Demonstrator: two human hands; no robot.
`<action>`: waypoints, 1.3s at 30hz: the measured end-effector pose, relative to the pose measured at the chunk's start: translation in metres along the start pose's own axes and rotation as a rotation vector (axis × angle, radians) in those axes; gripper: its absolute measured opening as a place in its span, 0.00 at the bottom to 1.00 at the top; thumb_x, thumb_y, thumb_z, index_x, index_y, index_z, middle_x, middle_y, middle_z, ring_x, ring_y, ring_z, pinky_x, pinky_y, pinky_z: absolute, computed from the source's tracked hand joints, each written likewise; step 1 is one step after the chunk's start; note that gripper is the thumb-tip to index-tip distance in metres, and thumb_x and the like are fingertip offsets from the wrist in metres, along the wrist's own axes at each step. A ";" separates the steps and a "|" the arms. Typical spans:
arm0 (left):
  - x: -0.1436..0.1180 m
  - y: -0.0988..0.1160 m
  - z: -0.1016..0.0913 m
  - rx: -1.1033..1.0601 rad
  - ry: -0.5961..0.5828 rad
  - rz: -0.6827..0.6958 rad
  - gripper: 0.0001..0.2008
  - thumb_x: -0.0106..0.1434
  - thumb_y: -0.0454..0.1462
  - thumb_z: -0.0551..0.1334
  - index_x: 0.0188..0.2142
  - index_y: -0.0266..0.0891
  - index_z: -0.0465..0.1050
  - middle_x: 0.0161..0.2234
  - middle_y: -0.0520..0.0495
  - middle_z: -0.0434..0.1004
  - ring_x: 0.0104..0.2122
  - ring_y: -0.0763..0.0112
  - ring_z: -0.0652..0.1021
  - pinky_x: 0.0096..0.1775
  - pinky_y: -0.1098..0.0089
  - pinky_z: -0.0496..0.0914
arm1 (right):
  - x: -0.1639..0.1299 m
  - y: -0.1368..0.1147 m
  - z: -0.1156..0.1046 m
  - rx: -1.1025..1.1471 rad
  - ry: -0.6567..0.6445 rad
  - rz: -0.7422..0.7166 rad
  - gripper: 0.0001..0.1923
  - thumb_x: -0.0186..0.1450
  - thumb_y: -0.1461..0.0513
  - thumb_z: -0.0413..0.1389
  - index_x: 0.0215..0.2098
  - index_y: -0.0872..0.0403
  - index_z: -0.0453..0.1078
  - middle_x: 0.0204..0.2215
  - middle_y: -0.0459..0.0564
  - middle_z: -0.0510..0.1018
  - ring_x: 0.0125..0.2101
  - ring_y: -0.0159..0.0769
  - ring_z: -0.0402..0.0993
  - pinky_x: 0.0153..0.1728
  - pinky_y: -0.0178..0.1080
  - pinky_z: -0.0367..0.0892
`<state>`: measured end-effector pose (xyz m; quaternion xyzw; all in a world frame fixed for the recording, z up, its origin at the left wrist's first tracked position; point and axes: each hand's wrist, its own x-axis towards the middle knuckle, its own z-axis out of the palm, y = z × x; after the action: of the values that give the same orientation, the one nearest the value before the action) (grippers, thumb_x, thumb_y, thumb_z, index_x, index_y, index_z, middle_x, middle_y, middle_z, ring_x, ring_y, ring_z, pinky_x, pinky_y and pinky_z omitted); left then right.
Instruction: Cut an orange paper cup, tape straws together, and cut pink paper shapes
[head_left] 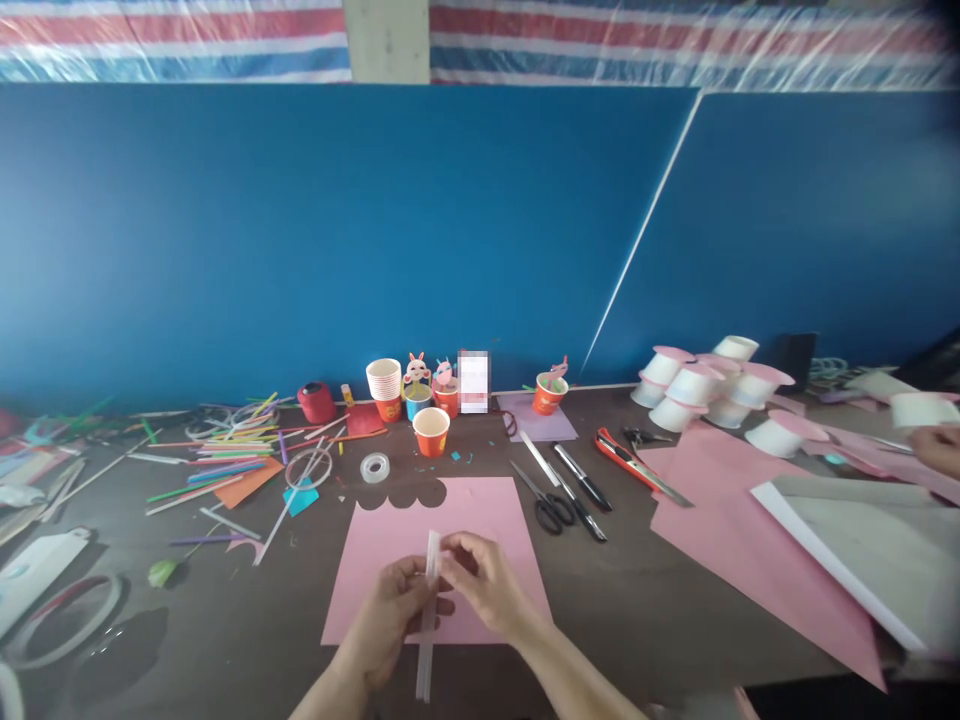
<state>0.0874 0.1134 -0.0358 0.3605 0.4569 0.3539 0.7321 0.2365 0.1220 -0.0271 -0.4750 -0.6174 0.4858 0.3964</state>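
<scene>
My left hand (390, 610) is wrapped round a long, narrow, translucent white plastic strip (425, 660), perhaps a few clear straws side by side. The strip stands nearly upright in the view. At its upper end, the bent fingers and thumb of my right hand (484, 585) close on its edge; the exact contact is hard to make out. Both hands are above a pink paper sheet (487, 510), whose far left edge has scalloped cut-outs. Just beyond the sheet stands an orange paper cup (431, 435), with a roll of clear tape (375, 467) to its left.
Black scissors (553, 512), pens (581, 478) and a red utility knife (641, 468) lie to the right. Colourful straws (232, 450) clutter the left. White cups with pink discs (694, 385) are stacked far right, near another person's hand (937, 448).
</scene>
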 end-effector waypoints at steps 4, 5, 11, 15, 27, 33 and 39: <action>-0.008 -0.020 0.005 0.036 0.011 -0.025 0.20 0.47 0.45 0.63 0.34 0.32 0.68 0.29 0.41 0.76 0.27 0.67 0.76 0.32 0.68 0.66 | 0.011 0.009 0.011 0.081 0.043 0.041 0.13 0.57 0.59 0.51 0.19 0.58 0.60 0.15 0.40 0.56 0.18 0.24 0.53 0.19 0.28 0.50; -0.010 -0.026 0.003 0.064 -0.006 -0.042 0.21 0.47 0.47 0.63 0.33 0.32 0.68 0.28 0.41 0.76 0.26 0.66 0.76 0.32 0.68 0.67 | 0.011 0.012 0.011 0.075 0.056 0.046 0.13 0.57 0.59 0.51 0.18 0.58 0.59 0.15 0.39 0.55 0.18 0.23 0.51 0.18 0.28 0.49; -0.019 -0.027 -0.025 0.239 0.086 -0.052 0.25 0.49 0.53 0.57 0.37 0.34 0.64 0.28 0.42 0.76 0.23 0.67 0.75 0.22 0.71 0.64 | 0.023 0.024 -0.024 -0.307 0.018 -0.042 0.12 0.60 0.57 0.48 0.28 0.57 0.66 0.21 0.44 0.67 0.22 0.27 0.62 0.23 0.29 0.57; -0.020 -0.003 -0.043 0.461 0.183 0.080 0.19 0.54 0.48 0.55 0.39 0.36 0.62 0.27 0.45 0.76 0.22 0.72 0.73 0.22 0.74 0.64 | 0.041 0.027 -0.051 -0.834 0.151 -0.097 0.09 0.59 0.61 0.50 0.36 0.56 0.67 0.33 0.50 0.71 0.35 0.34 0.66 0.36 0.33 0.60; 0.010 -0.017 -0.084 0.788 0.379 0.320 0.22 0.49 0.48 0.58 0.40 0.37 0.63 0.23 0.54 0.69 0.16 0.75 0.70 0.19 0.74 0.64 | 0.053 0.029 -0.059 -1.068 0.186 -0.073 0.16 0.58 0.66 0.48 0.45 0.55 0.63 0.38 0.54 0.67 0.40 0.40 0.62 0.42 0.39 0.57; 0.003 -0.009 -0.092 1.268 0.471 0.358 0.18 0.56 0.43 0.53 0.46 0.43 0.59 0.26 0.53 0.71 0.23 0.73 0.73 0.28 0.73 0.67 | 0.010 0.037 -0.057 -1.017 0.142 -0.132 0.14 0.57 0.67 0.49 0.42 0.53 0.63 0.37 0.51 0.67 0.41 0.39 0.62 0.44 0.40 0.56; -0.002 -0.006 -0.083 1.599 0.567 0.726 0.15 0.56 0.41 0.54 0.42 0.40 0.67 0.45 0.42 0.67 0.44 0.60 0.69 0.45 0.61 0.64 | -0.021 0.035 -0.066 -0.985 0.130 -0.133 0.15 0.55 0.71 0.47 0.39 0.53 0.64 0.36 0.50 0.67 0.39 0.37 0.62 0.43 0.40 0.56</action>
<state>0.0115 0.1259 -0.0664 0.7800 0.5865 0.2160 -0.0298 0.3113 0.1186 -0.0477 -0.5945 -0.7766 0.0797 0.1927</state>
